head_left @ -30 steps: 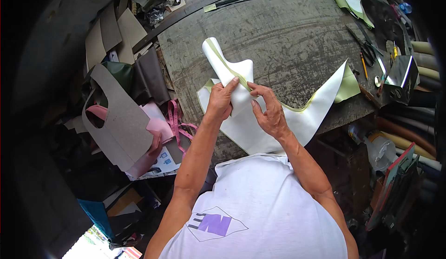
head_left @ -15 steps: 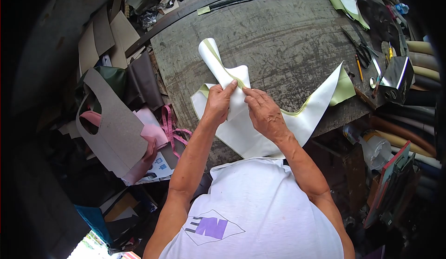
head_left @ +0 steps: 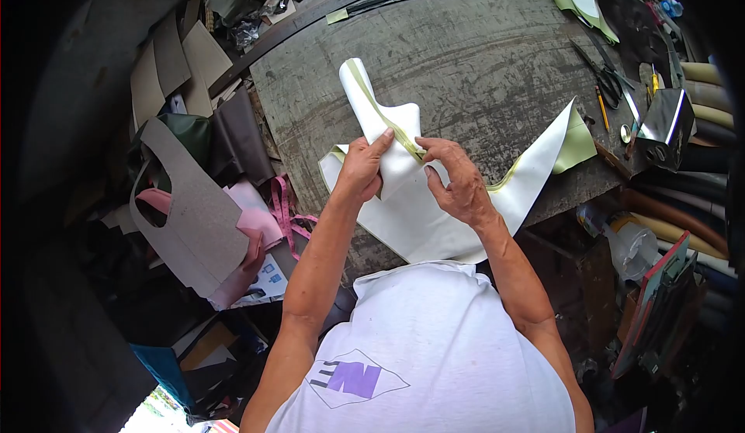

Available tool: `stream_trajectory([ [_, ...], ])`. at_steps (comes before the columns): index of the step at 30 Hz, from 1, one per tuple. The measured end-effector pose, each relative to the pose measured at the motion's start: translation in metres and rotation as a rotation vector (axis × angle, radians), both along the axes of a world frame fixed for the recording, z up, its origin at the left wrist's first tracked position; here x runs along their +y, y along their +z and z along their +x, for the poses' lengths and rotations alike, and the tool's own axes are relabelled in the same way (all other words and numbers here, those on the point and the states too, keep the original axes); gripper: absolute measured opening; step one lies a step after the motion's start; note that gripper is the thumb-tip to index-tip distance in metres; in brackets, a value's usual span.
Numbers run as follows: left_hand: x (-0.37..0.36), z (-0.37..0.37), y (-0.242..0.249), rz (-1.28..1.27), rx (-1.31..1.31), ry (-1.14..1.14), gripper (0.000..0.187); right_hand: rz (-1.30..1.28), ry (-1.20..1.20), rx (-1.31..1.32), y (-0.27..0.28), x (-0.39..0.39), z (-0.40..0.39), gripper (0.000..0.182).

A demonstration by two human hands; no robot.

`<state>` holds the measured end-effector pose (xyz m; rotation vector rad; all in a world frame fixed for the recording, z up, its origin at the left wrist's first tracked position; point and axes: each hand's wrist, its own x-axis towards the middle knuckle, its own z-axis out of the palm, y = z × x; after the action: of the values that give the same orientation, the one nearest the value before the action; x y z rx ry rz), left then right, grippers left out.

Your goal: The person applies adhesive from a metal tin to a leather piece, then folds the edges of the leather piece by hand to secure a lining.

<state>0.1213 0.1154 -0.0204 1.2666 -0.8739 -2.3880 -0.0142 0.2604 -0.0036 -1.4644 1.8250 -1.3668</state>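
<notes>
Big one first: table [head_left: 310, 68] under it all, prob. as flat support. White sheet [head_left: 434, 235] lies on its near edge, low part by the wearer's shirt [head_left: 434, 340], R end spread out w/ green backing up; far bit's raised, curled in a roll, likely so the green edge [head_left: 398, 132] faces up, easy to reach. L hand [head_left: 361, 171] pinches that roll, thumb on top, looks like the anchor. R hand [head_left: 458, 181]'s open, fingers loosely bent, index tip at the edge, thumb apart, so it's prob. feeling or guiding, not gripping. Shears [head_left: 609, 84] & pencil [head_left: 602, 109] sit off R, seemingly outta the way but w/in reach.
</notes>
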Motion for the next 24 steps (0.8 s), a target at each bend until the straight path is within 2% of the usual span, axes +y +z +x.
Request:
stream_trajectory([
  [2,0.000,-0.001,0.001,0.003,0.009,0.001,0.030,0.027,0.050,0.104,-0.004,-0.001,0.001,0.026],
  [5,-0.001,-0.003,0.001,-0.006,0.003,0.002,0.030,-0.001,0.106,0.438,-0.009,0.000,-0.003,0.027],
  [8,0.001,-0.005,-0.003,-0.027,-0.021,-0.024,0.030,0.015,0.180,0.459,-0.002,0.002,-0.014,0.028],
  [14,-0.001,-0.007,-0.007,-0.064,-0.029,-0.099,0.031,0.055,0.084,0.227,0.001,-0.001,-0.019,0.032],
  [17,-0.003,-0.009,-0.008,-0.058,-0.035,-0.109,0.030,0.081,0.100,0.303,-0.002,-0.002,-0.010,0.031],
  [20,-0.004,-0.015,-0.003,-0.061,-0.069,-0.102,0.030,0.084,0.152,0.601,-0.013,0.002,-0.004,0.030],
  [23,-0.005,-0.019,0.000,-0.059,-0.096,-0.112,0.031,0.096,0.147,0.651,-0.007,0.007,-0.006,0.029],
  [24,-0.004,-0.020,-0.002,-0.065,-0.095,-0.120,0.032,0.090,0.157,0.595,-0.006,0.008,-0.009,0.029],
])
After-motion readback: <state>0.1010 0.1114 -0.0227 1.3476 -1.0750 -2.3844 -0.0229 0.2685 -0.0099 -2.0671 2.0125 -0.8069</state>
